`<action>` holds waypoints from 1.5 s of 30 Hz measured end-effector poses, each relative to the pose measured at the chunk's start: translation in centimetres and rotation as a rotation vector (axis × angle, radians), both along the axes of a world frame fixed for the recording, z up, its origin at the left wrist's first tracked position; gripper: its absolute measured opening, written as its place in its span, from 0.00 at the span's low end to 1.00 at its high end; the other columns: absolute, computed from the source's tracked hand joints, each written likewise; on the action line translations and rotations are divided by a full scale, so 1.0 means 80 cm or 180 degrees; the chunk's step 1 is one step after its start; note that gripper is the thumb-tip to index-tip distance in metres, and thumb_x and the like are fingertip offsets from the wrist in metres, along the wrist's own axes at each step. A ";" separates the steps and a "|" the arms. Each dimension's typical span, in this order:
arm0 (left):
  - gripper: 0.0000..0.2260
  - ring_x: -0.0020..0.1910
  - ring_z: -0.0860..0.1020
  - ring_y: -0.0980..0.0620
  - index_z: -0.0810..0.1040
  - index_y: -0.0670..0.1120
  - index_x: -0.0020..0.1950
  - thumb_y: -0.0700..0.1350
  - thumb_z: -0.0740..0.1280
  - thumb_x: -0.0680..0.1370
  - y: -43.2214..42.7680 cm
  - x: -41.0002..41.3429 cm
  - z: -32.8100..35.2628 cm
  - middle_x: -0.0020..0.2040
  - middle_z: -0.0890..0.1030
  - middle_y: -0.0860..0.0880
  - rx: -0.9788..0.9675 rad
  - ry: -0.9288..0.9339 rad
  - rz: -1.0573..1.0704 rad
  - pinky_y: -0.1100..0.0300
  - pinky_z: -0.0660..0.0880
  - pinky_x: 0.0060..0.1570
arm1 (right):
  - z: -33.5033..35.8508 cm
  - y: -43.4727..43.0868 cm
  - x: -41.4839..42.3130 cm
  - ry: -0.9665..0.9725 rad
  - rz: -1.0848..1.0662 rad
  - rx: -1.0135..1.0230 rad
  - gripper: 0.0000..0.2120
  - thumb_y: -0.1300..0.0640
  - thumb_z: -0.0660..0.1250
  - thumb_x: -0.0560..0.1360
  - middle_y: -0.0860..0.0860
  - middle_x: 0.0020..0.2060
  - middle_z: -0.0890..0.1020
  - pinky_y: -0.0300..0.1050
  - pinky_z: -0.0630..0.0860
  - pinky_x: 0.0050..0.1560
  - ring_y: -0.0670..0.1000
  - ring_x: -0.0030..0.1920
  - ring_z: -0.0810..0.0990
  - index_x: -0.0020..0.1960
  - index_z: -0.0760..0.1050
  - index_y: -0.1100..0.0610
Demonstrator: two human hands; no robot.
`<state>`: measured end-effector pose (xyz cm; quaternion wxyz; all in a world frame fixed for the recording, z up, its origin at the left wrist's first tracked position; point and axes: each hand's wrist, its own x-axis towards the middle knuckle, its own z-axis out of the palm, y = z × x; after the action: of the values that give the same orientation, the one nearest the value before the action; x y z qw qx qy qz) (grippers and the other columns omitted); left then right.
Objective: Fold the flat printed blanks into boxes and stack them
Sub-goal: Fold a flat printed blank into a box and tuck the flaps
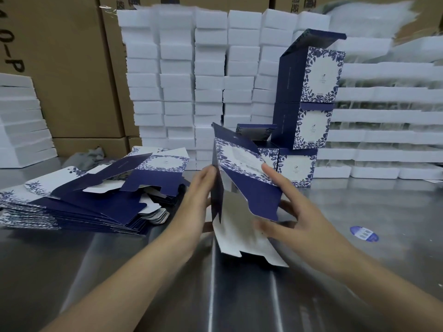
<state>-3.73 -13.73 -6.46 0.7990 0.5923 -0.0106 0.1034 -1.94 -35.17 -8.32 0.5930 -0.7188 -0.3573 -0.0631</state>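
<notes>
A half-opened blue and white printed blank (pixel 242 185) stands on end above the steel table, its white inside and bottom flaps facing me. My left hand (pixel 199 200) grips its left edge. My right hand (pixel 292 209) holds its right side, thumb on the printed face and fingers curled under the blue flap. A pile of flat blanks (pixel 79 195) lies to the left. Behind the blank, folded boxes (pixel 309 97) stand stacked three high, the top one with its lid up.
White foam blocks (pixel 191 80) are stacked in columns at the back, more foam trays (pixel 383 121) on the right and left. Brown cartons (pixel 64 68) stand behind. A blue round sticker (pixel 364 233) lies on the steel table (pixel 143 271) to the right.
</notes>
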 end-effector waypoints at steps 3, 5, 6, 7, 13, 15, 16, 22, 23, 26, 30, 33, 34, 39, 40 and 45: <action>0.18 0.53 0.81 0.60 0.78 0.61 0.71 0.63 0.61 0.84 0.002 -0.006 0.012 0.66 0.82 0.60 0.0529 -0.0013 0.0064 0.62 0.80 0.46 | 0.003 -0.005 0.003 -0.0092 -0.0148 0.0078 0.43 0.58 0.80 0.73 0.33 0.70 0.77 0.40 0.82 0.56 0.42 0.71 0.76 0.79 0.65 0.34; 0.16 0.51 0.85 0.61 0.76 0.66 0.72 0.63 0.60 0.85 0.002 -0.001 0.007 0.64 0.83 0.64 0.0746 -0.0009 0.0071 0.63 0.83 0.43 | 0.003 -0.007 0.005 -0.0163 -0.0225 0.0089 0.43 0.63 0.79 0.74 0.34 0.70 0.77 0.36 0.81 0.56 0.42 0.70 0.78 0.78 0.66 0.33; 0.16 0.53 0.85 0.63 0.74 0.70 0.72 0.64 0.61 0.84 0.000 -0.002 0.005 0.63 0.82 0.67 0.0818 -0.0048 0.0054 0.58 0.85 0.47 | 0.003 -0.008 0.007 -0.0188 -0.0278 0.0109 0.44 0.65 0.79 0.74 0.34 0.69 0.78 0.33 0.79 0.55 0.41 0.68 0.79 0.78 0.66 0.33; 0.16 0.55 0.85 0.62 0.72 0.72 0.72 0.63 0.62 0.84 0.001 -0.007 -0.001 0.63 0.82 0.68 0.0841 -0.0124 0.0014 0.53 0.86 0.51 | 0.003 -0.009 0.008 -0.0198 -0.0360 0.0135 0.45 0.67 0.78 0.73 0.33 0.67 0.79 0.31 0.79 0.54 0.40 0.66 0.80 0.77 0.67 0.32; 0.22 0.72 0.74 0.58 0.73 0.67 0.74 0.54 0.71 0.82 0.006 -0.006 -0.012 0.74 0.73 0.62 0.1249 -0.0146 0.0174 0.46 0.73 0.74 | 0.004 -0.009 0.005 -0.0348 -0.0868 0.0010 0.36 0.51 0.77 0.76 0.19 0.57 0.76 0.26 0.77 0.41 0.26 0.56 0.75 0.74 0.65 0.26; 0.31 0.72 0.74 0.60 0.73 0.69 0.74 0.58 0.76 0.72 0.010 -0.006 -0.010 0.75 0.74 0.61 0.0936 -0.0048 -0.0218 0.44 0.74 0.73 | 0.004 -0.010 0.006 -0.0364 -0.0981 0.0008 0.34 0.48 0.77 0.75 0.23 0.58 0.77 0.30 0.79 0.40 0.29 0.58 0.75 0.72 0.66 0.24; 0.36 0.73 0.73 0.61 0.71 0.72 0.74 0.60 0.78 0.67 0.013 -0.007 -0.007 0.76 0.72 0.62 0.0857 -0.0038 -0.0501 0.43 0.73 0.73 | 0.004 -0.009 0.007 -0.0357 -0.1011 0.0030 0.34 0.49 0.78 0.75 0.25 0.59 0.78 0.30 0.79 0.40 0.31 0.59 0.76 0.72 0.67 0.24; 0.49 0.77 0.60 0.73 0.55 0.82 0.75 0.67 0.83 0.64 0.009 -0.015 -0.012 0.78 0.59 0.76 0.1733 -0.0717 -0.0794 0.64 0.64 0.75 | 0.006 -0.008 0.009 -0.0472 -0.1129 0.0254 0.32 0.50 0.78 0.75 0.31 0.61 0.81 0.23 0.73 0.51 0.34 0.59 0.80 0.72 0.70 0.30; 0.47 0.73 0.66 0.74 0.59 0.78 0.77 0.65 0.83 0.65 0.007 -0.013 -0.014 0.75 0.66 0.75 0.1736 -0.0808 -0.0509 0.68 0.70 0.70 | 0.007 -0.009 0.010 -0.0449 -0.1101 0.0331 0.32 0.49 0.78 0.75 0.31 0.61 0.81 0.26 0.75 0.54 0.35 0.60 0.80 0.73 0.70 0.30; 0.20 0.62 0.82 0.59 0.82 0.63 0.67 0.54 0.78 0.76 0.014 0.000 -0.008 0.63 0.83 0.60 0.1056 -0.0749 0.0343 0.57 0.83 0.56 | 0.006 -0.014 0.019 -0.0241 -0.1103 0.0630 0.28 0.54 0.77 0.77 0.37 0.56 0.85 0.53 0.83 0.61 0.43 0.60 0.84 0.71 0.74 0.33; 0.09 0.53 0.85 0.44 0.88 0.54 0.51 0.42 0.70 0.83 0.033 0.007 -0.005 0.50 0.88 0.49 0.1049 -0.0696 0.1084 0.52 0.82 0.50 | 0.009 -0.023 0.031 -0.0048 -0.1242 0.0857 0.19 0.65 0.69 0.81 0.47 0.43 0.89 0.65 0.86 0.47 0.51 0.45 0.88 0.61 0.80 0.42; 0.13 0.44 0.81 0.37 0.82 0.58 0.57 0.39 0.67 0.84 0.041 0.009 -0.008 0.46 0.83 0.33 0.1072 -0.0920 0.1164 0.48 0.78 0.47 | 0.011 -0.027 0.036 0.0005 -0.1262 0.1000 0.20 0.65 0.69 0.81 0.60 0.40 0.86 0.53 0.87 0.39 0.57 0.42 0.86 0.58 0.79 0.39; 0.15 0.41 0.78 0.36 0.78 0.60 0.57 0.38 0.66 0.84 0.043 0.009 -0.009 0.46 0.80 0.29 0.1176 -0.0997 0.1154 0.48 0.75 0.45 | 0.010 -0.029 0.038 -0.0017 -0.1354 0.0949 0.20 0.65 0.70 0.81 0.61 0.39 0.85 0.50 0.86 0.37 0.60 0.42 0.84 0.58 0.78 0.38; 0.18 0.36 0.75 0.50 0.77 0.54 0.44 0.31 0.64 0.81 0.050 0.009 -0.027 0.41 0.78 0.53 0.2895 -0.1426 0.1223 0.63 0.69 0.38 | -0.002 -0.040 0.045 -0.0765 -0.1750 -0.0352 0.14 0.61 0.66 0.83 0.38 0.43 0.84 0.59 0.85 0.45 0.48 0.40 0.84 0.52 0.75 0.40; 0.18 0.37 0.75 0.55 0.79 0.53 0.42 0.30 0.64 0.80 0.050 0.008 -0.029 0.42 0.78 0.56 0.3108 -0.1388 0.1143 0.67 0.67 0.38 | -0.005 -0.041 0.046 -0.0919 -0.1738 -0.0643 0.15 0.61 0.65 0.84 0.36 0.45 0.83 0.59 0.84 0.46 0.47 0.42 0.83 0.52 0.76 0.39; 0.16 0.40 0.76 0.62 0.85 0.61 0.49 0.39 0.67 0.79 0.050 0.008 -0.040 0.51 0.75 0.63 0.3611 -0.0885 0.0641 0.71 0.68 0.40 | -0.002 -0.043 0.045 -0.1075 -0.1632 -0.0969 0.23 0.65 0.60 0.84 0.31 0.44 0.81 0.50 0.80 0.47 0.42 0.41 0.82 0.57 0.80 0.37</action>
<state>-3.08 -9.72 -9.62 0.3349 0.9059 -0.1125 0.2336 1.65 -38.60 -8.50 0.3763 -0.8449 -0.2635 -0.2741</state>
